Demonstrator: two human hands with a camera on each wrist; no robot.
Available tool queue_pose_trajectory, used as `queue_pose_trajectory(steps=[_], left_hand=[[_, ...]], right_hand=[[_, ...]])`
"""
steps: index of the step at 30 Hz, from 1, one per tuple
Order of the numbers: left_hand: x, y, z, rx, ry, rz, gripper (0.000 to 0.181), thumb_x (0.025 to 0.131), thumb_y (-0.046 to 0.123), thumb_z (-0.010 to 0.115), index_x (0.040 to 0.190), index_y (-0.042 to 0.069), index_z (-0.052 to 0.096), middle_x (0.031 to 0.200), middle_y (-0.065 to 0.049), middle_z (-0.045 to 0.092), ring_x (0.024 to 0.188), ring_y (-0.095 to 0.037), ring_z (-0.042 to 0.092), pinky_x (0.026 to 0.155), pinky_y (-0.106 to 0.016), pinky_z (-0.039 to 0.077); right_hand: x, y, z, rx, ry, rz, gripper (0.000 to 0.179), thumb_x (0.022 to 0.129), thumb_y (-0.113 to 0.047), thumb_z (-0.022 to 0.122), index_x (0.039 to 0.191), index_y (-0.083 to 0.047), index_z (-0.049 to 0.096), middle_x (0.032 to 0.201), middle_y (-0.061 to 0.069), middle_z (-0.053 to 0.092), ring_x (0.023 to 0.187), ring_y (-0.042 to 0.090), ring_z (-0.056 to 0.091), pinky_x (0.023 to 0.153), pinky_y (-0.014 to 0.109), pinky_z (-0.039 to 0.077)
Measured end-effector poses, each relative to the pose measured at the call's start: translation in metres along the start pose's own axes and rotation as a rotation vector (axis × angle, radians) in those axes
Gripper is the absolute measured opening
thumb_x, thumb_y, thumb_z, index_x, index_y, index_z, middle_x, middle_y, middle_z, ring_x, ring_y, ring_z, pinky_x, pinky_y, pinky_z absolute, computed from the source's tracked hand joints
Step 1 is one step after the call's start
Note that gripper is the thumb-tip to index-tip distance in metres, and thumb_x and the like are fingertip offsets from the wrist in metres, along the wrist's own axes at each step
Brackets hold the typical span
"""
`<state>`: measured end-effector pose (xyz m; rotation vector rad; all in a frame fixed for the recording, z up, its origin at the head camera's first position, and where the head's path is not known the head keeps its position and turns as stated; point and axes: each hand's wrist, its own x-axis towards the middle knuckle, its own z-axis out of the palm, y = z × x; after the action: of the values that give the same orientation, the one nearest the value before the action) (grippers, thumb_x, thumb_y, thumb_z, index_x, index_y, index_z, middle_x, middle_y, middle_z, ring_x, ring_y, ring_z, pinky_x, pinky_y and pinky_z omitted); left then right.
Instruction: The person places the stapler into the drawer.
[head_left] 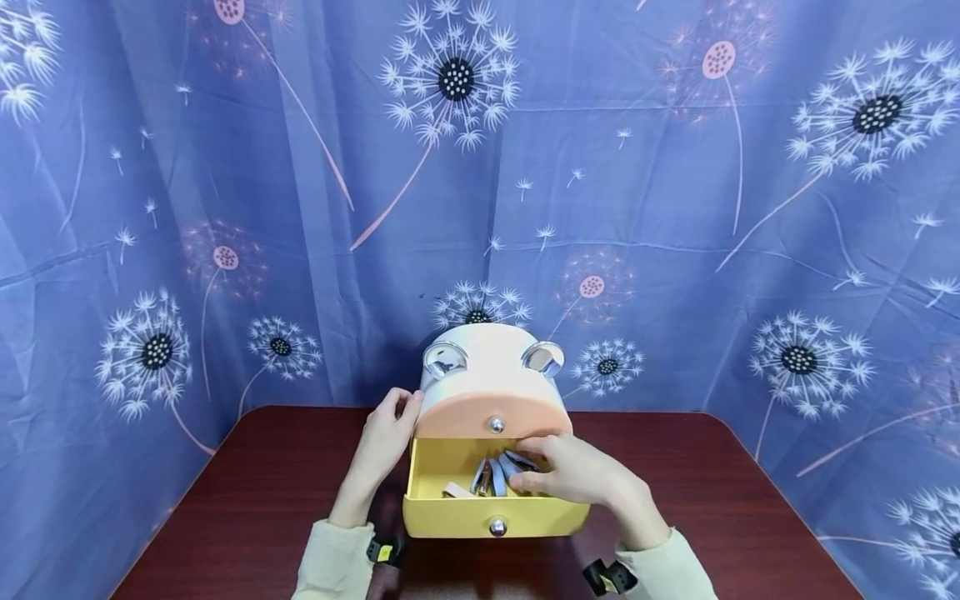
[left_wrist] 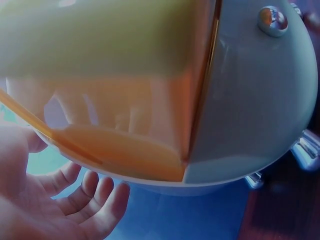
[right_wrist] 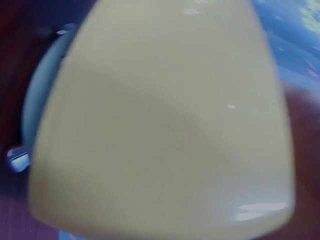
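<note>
A white rounded desktop cabinet [head_left: 495, 358] stands on the table, its yellow lower drawer [head_left: 495, 517] pulled out. Inside the drawer lie small blue-grey, wedge-shaped pieces [head_left: 497, 479] with metal parts, and a pale flat strip [head_left: 456, 491]. Reaching over the drawer's right side, my right hand [head_left: 573, 469] has thumb and fingers around a blue-grey piece with dark metal [head_left: 517, 461]. My left hand [head_left: 386, 437] rests at the cabinet's left side, its fingers [left_wrist: 107, 200] loosely bent in the left wrist view. In the right wrist view a pale yellow surface [right_wrist: 165, 120] hides the right hand.
Above the open drawer is a peach drawer front [head_left: 457, 414] with a silver knob. Two round chrome fittings [head_left: 543, 358] stick out of the cabinet's top. The dark red table [head_left: 270, 500] meets a blue dandelion-print curtain [head_left: 360, 292] behind and at both sides.
</note>
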<state>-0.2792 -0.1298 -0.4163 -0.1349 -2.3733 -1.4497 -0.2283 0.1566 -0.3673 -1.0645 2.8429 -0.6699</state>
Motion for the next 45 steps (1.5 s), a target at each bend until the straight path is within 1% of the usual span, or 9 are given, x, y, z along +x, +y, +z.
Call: queue_pose_trajectory(steps=[2, 4, 12, 14, 17, 22, 25, 31, 45], left_hand=[[0.000, 0.000, 0.000, -0.004, 0.002, -0.001, 0.033, 0.099, 0.047, 0.053, 0.098, 0.015, 0.061, 0.074, 0.000, 0.058, 0.076, -0.019, 0.056, 0.072, -0.034, 0.044], [0.001, 0.000, -0.001, -0.006, 0.001, 0.002, 0.032, 0.099, 0.046, 0.053, 0.099, 0.015, 0.061, 0.073, 0.000, 0.057, 0.075, -0.019, 0.056, 0.072, -0.034, 0.043], [0.000, 0.001, 0.000, 0.002, -0.001, -0.009, 0.033, 0.100, 0.047, 0.052, 0.099, 0.015, 0.061, 0.072, 0.000, 0.057, 0.074, -0.019, 0.056, 0.071, -0.034, 0.044], [0.000, 0.000, 0.000, 0.004, -0.004, -0.008, 0.033, 0.100, 0.047, 0.051, 0.100, 0.015, 0.061, 0.072, 0.000, 0.057, 0.074, -0.018, 0.056, 0.071, -0.034, 0.043], [0.000, 0.000, 0.000, 0.001, -0.005, -0.008, 0.032, 0.100, 0.045, 0.052, 0.100, 0.015, 0.061, 0.073, 0.000, 0.057, 0.074, -0.019, 0.056, 0.071, -0.034, 0.043], [0.001, 0.000, 0.000, -0.007, -0.006, -0.008, 0.035, 0.099, 0.048, 0.051, 0.102, 0.015, 0.061, 0.074, 0.000, 0.058, 0.074, -0.019, 0.056, 0.071, -0.034, 0.044], [0.000, 0.000, -0.001, -0.015, -0.010, -0.009, 0.036, 0.099, 0.049, 0.051, 0.102, 0.014, 0.061, 0.072, -0.001, 0.057, 0.073, -0.019, 0.056, 0.070, -0.034, 0.044], [0.000, -0.001, -0.001, -0.008, -0.008, -0.005, 0.039, 0.099, 0.052, 0.050, 0.101, 0.014, 0.061, 0.072, 0.000, 0.057, 0.072, -0.018, 0.056, 0.070, -0.033, 0.043], [-0.001, 0.000, 0.000, -0.018, -0.013, -0.010, 0.037, 0.099, 0.050, 0.051, 0.100, 0.015, 0.061, 0.070, -0.001, 0.056, 0.070, -0.018, 0.056, 0.069, -0.034, 0.043]], right_hand=[[-0.007, -0.003, -0.005, 0.026, 0.013, 0.004, 0.038, 0.094, -0.040, 0.064, 0.124, -0.016, 0.064, 0.118, -0.003, 0.063, 0.097, 0.013, 0.060, 0.085, 0.034, 0.047], [-0.013, -0.008, -0.009, 0.016, 0.062, 0.017, 0.042, 0.094, -0.044, 0.063, 0.128, -0.019, 0.062, 0.121, -0.007, 0.062, 0.102, 0.010, 0.060, 0.089, 0.035, 0.047], [-0.041, -0.029, -0.005, -0.102, 0.365, 0.043, 0.033, 0.091, -0.034, 0.070, 0.120, -0.017, 0.066, 0.117, -0.009, 0.061, 0.112, 0.013, 0.054, 0.093, 0.042, 0.044], [-0.046, -0.032, -0.001, -0.146, 0.451, -0.012, 0.027, 0.088, -0.029, 0.074, 0.112, -0.018, 0.068, 0.110, -0.012, 0.061, 0.106, 0.009, 0.054, 0.089, 0.036, 0.045], [-0.049, -0.035, 0.005, -0.203, 0.563, -0.164, 0.020, 0.086, -0.021, 0.076, 0.104, -0.018, 0.067, 0.103, -0.013, 0.060, 0.097, 0.007, 0.053, 0.084, 0.026, 0.043], [-0.047, -0.037, 0.021, -0.255, 0.686, -0.389, 0.009, 0.096, -0.021, 0.062, 0.101, -0.015, 0.068, 0.097, -0.007, 0.061, 0.087, 0.013, 0.054, 0.080, 0.025, 0.040], [-0.046, -0.037, 0.033, -0.279, 0.705, -0.447, 0.018, 0.101, -0.026, 0.054, 0.101, -0.014, 0.068, 0.093, -0.007, 0.060, 0.082, 0.012, 0.054, 0.075, 0.025, 0.042], [-0.044, -0.037, 0.059, -0.303, 0.672, -0.482, 0.020, 0.101, -0.026, 0.054, 0.094, -0.013, 0.067, 0.085, -0.008, 0.058, 0.075, 0.008, 0.056, 0.068, 0.021, 0.046], [-0.037, -0.032, 0.089, -0.290, 0.693, -0.416, 0.011, 0.091, -0.020, 0.069, 0.086, -0.015, 0.061, 0.074, -0.012, 0.054, 0.065, 0.003, 0.056, 0.058, 0.017, 0.045]])
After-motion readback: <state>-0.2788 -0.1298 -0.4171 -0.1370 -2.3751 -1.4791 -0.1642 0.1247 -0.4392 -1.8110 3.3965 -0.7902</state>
